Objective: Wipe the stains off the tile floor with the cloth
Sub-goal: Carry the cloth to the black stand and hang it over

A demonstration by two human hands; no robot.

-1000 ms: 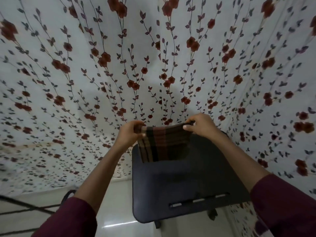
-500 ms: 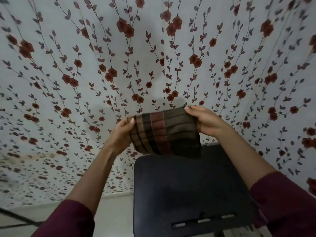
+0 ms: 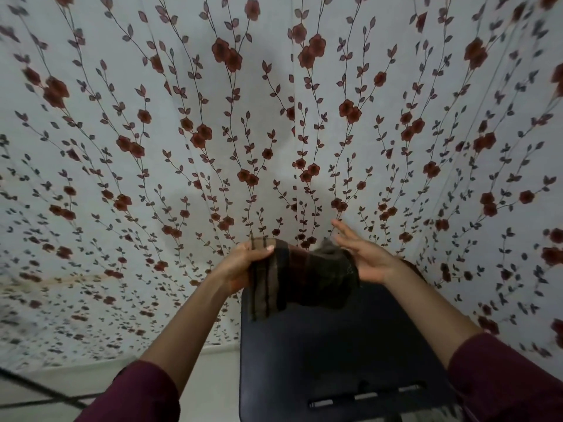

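Nearest is the black stool (image 3: 329,354) on the pale tile floor (image 3: 210,379). Above it the left hand (image 3: 240,264) pinches the striped cloth (image 3: 301,278), while the right hand (image 3: 365,260) touches it with spread fingers (holding nothing). The wiping looks not yet begun; next the cloth must go down to the floor
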